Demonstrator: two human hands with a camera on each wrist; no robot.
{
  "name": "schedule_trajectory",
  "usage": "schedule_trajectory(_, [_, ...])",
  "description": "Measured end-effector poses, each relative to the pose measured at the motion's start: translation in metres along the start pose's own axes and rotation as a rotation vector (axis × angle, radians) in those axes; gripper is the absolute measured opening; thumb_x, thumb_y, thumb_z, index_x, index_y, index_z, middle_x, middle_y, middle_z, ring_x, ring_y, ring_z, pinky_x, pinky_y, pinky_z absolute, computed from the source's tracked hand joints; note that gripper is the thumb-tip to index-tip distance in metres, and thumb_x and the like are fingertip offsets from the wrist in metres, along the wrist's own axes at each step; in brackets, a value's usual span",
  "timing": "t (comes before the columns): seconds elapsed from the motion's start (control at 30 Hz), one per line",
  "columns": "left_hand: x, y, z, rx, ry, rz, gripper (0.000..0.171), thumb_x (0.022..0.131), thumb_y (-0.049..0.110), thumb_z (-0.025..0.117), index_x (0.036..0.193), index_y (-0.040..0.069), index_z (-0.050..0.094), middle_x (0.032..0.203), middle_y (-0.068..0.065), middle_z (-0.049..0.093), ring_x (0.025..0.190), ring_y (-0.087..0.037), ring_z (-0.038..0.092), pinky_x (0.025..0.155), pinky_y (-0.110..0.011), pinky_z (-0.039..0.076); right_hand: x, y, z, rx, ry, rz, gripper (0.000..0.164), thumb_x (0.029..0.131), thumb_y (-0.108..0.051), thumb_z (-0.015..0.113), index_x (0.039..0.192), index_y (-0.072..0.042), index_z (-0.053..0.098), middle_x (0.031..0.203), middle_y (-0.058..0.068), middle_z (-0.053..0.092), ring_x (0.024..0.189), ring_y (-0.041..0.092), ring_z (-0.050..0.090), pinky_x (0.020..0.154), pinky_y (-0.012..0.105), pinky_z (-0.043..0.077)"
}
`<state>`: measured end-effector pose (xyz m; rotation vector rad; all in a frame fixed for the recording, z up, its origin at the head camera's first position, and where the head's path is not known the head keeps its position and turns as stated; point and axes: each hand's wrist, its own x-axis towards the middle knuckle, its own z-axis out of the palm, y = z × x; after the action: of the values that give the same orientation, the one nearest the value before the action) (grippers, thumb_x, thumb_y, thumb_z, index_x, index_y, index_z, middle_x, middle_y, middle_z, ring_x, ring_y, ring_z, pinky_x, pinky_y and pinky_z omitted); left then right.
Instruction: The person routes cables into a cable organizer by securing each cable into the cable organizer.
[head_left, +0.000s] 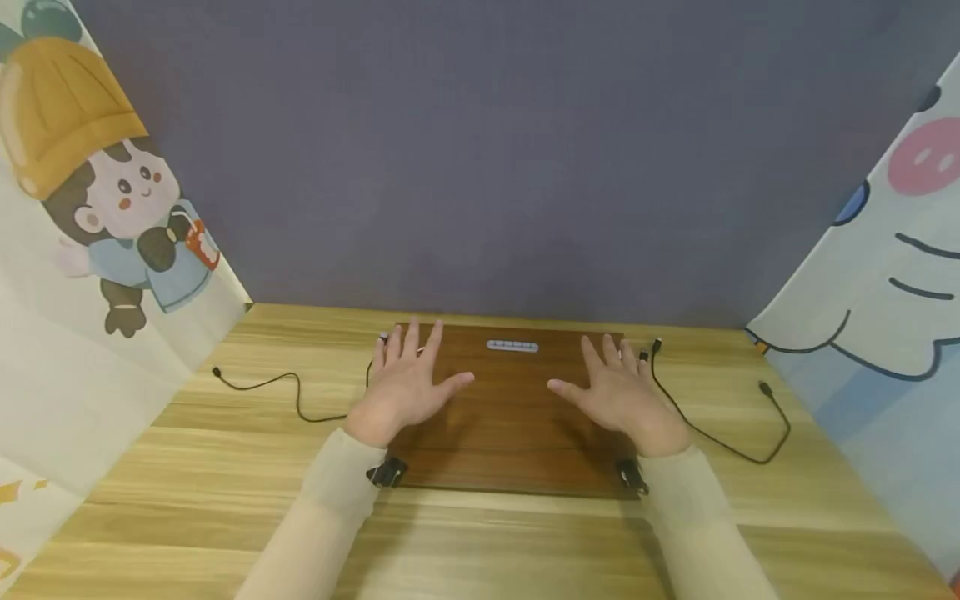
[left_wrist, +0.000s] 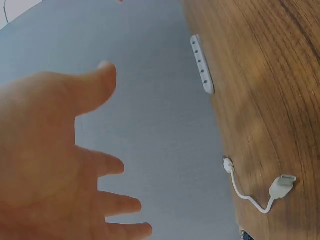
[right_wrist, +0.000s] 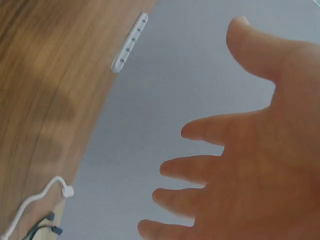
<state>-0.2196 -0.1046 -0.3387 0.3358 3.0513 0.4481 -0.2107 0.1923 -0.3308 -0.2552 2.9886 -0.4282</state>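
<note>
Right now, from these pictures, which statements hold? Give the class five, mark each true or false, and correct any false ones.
1. The white cable clip strip lies on the brown wooden board. True.
2. The left hand grips a black cable. False: the left hand holds nothing.
3. The right hand is spread open. True.
4. The rightmost black cable is tightly coiled. False: the rightmost black cable lies loosely bent.
5. The left wrist view shows a short white cable. True.
</note>
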Motion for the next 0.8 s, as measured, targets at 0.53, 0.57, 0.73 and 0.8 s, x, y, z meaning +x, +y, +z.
schedule_trajectory(0.53, [0.004, -0.020, 0.019, 0.028, 0.067, -0.037, 0.081, 0.103, 0.053, 0.050, 0.160, 0.003, 0.023, 0.160, -0.029, 0.027, 0.146, -0.049, 0.027, 0.117, -0.061, 0.024, 0.023, -0.019, 0.015, 0.010, -0.002, -0.163, 0.089, 0.100, -0.062, 0.049, 0.161, -0.003, 0.021, 0.164, 0.029, 0.013, 0.151, 0.050, 0.008, 0.118, 0.067, 0.009])
schedule_trajectory(0.57, [0.005, -0.020, 0.020, 0.043, 0.066, -0.033, 0.079, 0.103, 0.052, 0.051, 0.159, 0.001, 0.025, 0.158, -0.029, 0.031, 0.144, -0.050, 0.030, 0.116, -0.061, 0.027, 0.024, -0.019, 0.013, 0.015, 0.003, -0.171, 0.089, 0.100, -0.062, 0.049, 0.161, -0.003, 0.021, 0.164, 0.029, 0.014, 0.151, 0.049, 0.009, 0.118, 0.066, 0.009])
schedule_trajectory(0.73, [0.008, -0.023, 0.021, 0.079, 0.089, -0.030, 0.066, 0.102, 0.044, 0.057, 0.143, -0.007, 0.049, 0.136, -0.028, 0.053, 0.124, -0.047, 0.052, 0.103, -0.057, 0.044, 0.032, -0.026, 0.007, 0.049, 0.017, -0.205, 0.087, 0.100, -0.060, 0.053, 0.160, -0.004, 0.024, 0.165, 0.024, 0.020, 0.151, 0.045, 0.017, 0.118, 0.061, 0.019])
schedule_trajectory(0.8, [0.009, -0.025, 0.018, 0.083, 0.094, -0.031, 0.056, 0.102, 0.039, 0.059, 0.132, -0.008, 0.058, 0.123, -0.026, 0.059, 0.110, -0.043, 0.060, 0.091, -0.054, 0.052, 0.037, -0.030, 0.009, 0.059, 0.023, -0.216, 0.084, 0.101, -0.058, 0.053, 0.159, -0.004, 0.027, 0.164, 0.022, 0.025, 0.150, 0.043, 0.022, 0.116, 0.062, 0.025])
